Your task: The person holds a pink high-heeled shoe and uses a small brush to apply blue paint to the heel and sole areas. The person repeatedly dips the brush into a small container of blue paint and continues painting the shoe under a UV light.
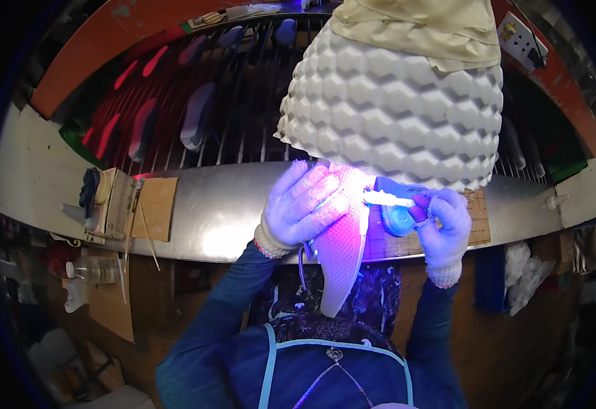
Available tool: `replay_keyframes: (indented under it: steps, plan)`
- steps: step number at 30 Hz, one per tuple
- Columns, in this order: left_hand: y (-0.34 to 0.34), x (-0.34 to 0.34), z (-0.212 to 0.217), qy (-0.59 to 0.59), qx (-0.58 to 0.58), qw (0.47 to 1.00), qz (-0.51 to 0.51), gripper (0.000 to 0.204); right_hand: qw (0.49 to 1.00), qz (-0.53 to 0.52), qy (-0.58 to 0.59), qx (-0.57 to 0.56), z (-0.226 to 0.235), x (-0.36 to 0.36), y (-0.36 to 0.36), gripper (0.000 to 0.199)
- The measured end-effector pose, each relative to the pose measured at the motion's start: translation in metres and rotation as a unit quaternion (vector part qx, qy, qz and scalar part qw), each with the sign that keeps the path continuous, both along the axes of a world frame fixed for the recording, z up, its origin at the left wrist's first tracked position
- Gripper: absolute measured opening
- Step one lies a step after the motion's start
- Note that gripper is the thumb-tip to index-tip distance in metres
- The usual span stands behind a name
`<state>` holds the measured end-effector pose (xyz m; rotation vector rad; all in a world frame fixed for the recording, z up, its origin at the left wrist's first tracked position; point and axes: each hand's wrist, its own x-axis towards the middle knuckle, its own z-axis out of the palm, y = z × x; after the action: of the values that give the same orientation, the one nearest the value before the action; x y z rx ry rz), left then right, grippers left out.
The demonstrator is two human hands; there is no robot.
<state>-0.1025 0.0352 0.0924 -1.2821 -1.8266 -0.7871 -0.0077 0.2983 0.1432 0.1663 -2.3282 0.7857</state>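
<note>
A light perforated shoe (340, 255), its toe pointing down toward my apron, glows pink and violet under the lamp. My gloved left hand (305, 204) is closed round its upper part, the fingers laid across its side. In my gloved right hand (444, 221) is a slim white brush (390, 198), pinched between thumb and fingers. The brush's far end meets the edge of the shoe. Just below it sits a round blue pot (399, 221) on the metal bench. The shoe's far end is hidden beneath the lampshade.
A large white bumpy lampshade (393, 102) hangs low over my hands. Behind the metal ledge (223, 198), a rack of bars carries several soles (198, 116), some lit red. Brushes and sticks (146, 235) lie at left near a wooden box (117, 201). A socket strip (522, 41) is at far right.
</note>
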Motion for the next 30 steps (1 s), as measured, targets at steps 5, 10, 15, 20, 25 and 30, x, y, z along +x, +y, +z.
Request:
replay_keyframes:
  steps: [5, 10, 15, 20, 25, 30]
  plan:
    - [0.002, -0.010, 0.011, -0.003, 0.009, 0.999, -0.033, 0.039, 1.000, 0.006, -0.018, 0.018, 0.008, 0.001, 0.000, 0.016]
    - [0.002, -0.018, 0.021, -0.003, 0.019, 0.999, -0.050, 0.039, 0.999, 0.014, -0.039, 0.021, 0.014, 0.004, -0.001, 0.017]
    - [0.003, -0.023, 0.016, -0.046, 0.048, 0.996, -0.061, 0.038, 0.998, 0.024, -0.049, 0.024, 0.017, 0.006, -0.002, 0.017]
    - [0.002, -0.033, 0.000, -0.055, 0.061, 0.996, -0.019, 0.032, 0.999, 0.032, -0.038, 0.019, 0.016, 0.009, -0.003, 0.017]
    - [0.007, -0.034, -0.005, -0.058, 0.081, 0.995, 0.027, 0.027, 1.000, 0.016, 0.000, 0.014, 0.018, 0.004, -0.007, 0.018]
    - [0.012, -0.033, 0.005, -0.090, 0.112, 0.989, -0.024, 0.028, 0.995, -0.052, 0.029, 0.083, 0.031, 0.001, -0.011, 0.019]
